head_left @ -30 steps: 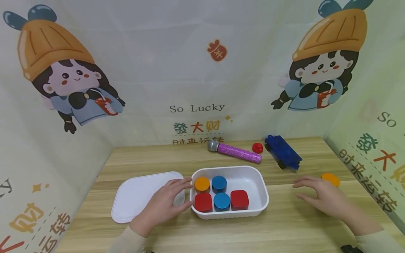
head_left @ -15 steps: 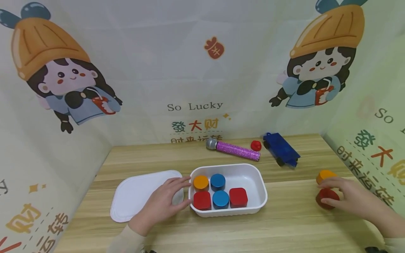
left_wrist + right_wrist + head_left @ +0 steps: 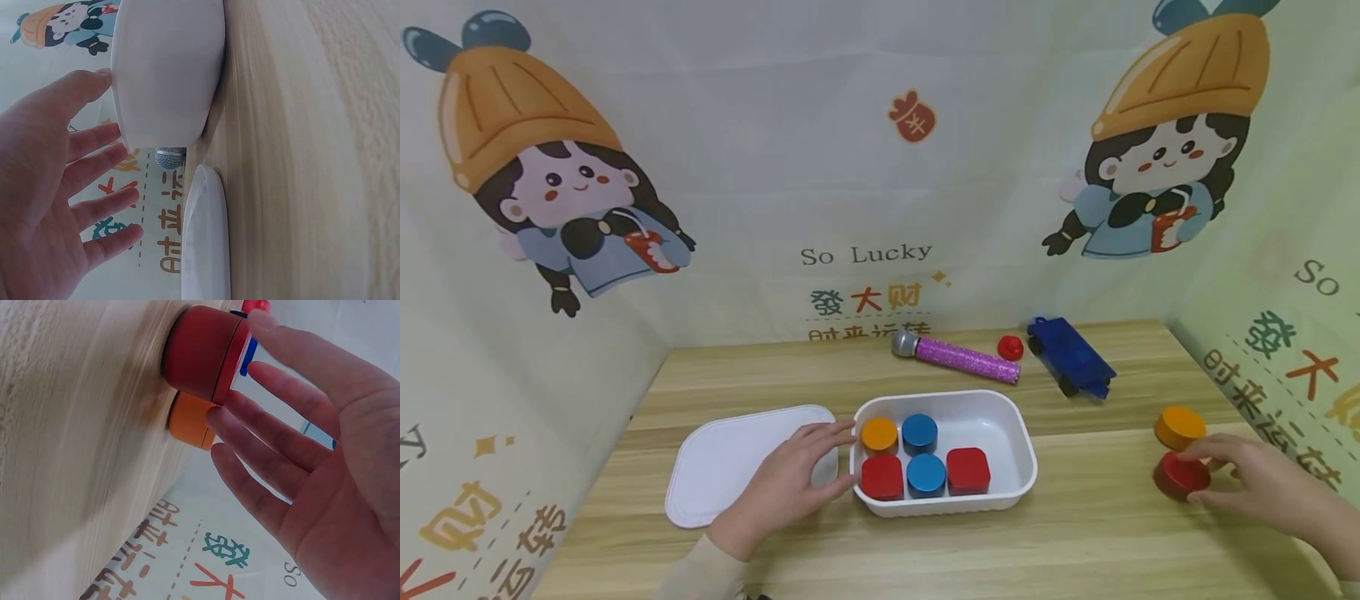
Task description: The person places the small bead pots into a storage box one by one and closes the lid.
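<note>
A white tub (image 3: 1018, 492) holds two red square-topped containers (image 3: 967, 471), two blue round ones (image 3: 926, 475) and an orange round one (image 3: 879, 435). My left hand (image 3: 786, 479) rests at its left end; in the left wrist view the thumb (image 3: 90, 84) touches the rim and the other fingers are spread. On the right, my right hand (image 3: 1262, 483) is at a red round lidded container (image 3: 1180, 477) standing on the table. Its fingers (image 3: 281, 431) extend loosely around the lid without a visible grip. An orange round container (image 3: 1180, 427) stands just behind the red one.
A white lid (image 3: 722, 467) lies left of the tub, partly behind the left hand. Along the back are a purple glittery toy microphone (image 3: 966, 358), a small red object (image 3: 1011, 347) and a blue wheeled toy (image 3: 1071, 357). Printed cloth (image 3: 760, 167) walls the table (image 3: 925, 554).
My right hand has moved right, bringing the red round container into view, then drawn back slightly from it. The left hand stays at the tub.
</note>
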Action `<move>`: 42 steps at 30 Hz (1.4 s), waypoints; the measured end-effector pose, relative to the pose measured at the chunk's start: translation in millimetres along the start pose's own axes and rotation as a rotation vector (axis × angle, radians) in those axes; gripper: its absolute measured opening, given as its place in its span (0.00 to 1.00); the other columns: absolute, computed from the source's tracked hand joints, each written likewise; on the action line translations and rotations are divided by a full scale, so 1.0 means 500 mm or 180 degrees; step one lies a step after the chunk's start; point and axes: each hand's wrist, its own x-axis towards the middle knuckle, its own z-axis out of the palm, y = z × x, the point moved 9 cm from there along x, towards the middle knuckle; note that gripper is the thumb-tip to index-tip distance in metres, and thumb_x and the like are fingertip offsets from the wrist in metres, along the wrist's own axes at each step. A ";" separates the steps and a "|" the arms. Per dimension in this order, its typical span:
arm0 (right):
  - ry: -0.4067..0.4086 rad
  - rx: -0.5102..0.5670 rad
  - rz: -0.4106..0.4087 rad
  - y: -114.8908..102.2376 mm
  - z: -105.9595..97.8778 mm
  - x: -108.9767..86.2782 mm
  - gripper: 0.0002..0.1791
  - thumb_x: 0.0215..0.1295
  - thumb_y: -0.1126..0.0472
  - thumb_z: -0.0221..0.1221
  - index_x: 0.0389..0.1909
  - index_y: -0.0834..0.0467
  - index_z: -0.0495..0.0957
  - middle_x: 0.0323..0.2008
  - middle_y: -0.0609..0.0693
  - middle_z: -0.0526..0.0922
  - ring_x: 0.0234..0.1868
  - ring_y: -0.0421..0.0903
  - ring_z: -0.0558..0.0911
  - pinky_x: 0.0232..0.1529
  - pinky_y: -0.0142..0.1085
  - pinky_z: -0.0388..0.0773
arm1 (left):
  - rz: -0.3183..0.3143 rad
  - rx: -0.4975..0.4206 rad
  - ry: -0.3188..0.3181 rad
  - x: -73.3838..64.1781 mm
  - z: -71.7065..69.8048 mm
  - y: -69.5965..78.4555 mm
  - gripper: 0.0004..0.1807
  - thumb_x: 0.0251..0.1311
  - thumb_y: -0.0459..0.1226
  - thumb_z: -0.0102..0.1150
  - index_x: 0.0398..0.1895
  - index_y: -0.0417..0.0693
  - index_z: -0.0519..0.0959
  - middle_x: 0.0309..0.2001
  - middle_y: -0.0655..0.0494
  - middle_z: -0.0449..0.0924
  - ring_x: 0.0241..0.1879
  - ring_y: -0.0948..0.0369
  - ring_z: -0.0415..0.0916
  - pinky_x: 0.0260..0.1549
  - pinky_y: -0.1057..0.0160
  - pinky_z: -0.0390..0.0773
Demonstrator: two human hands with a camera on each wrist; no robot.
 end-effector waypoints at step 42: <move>0.0434 0.0553 -0.0615 -0.265 -0.035 0.172 0.19 0.56 0.57 0.76 0.48 0.56 0.88 0.50 0.53 0.87 0.47 0.51 0.86 0.45 0.47 0.89 | -0.0011 -0.0036 -0.0005 0.000 0.001 -0.002 0.30 0.64 0.56 0.67 0.68 0.59 0.79 0.73 0.61 0.72 0.71 0.55 0.69 0.67 0.44 0.76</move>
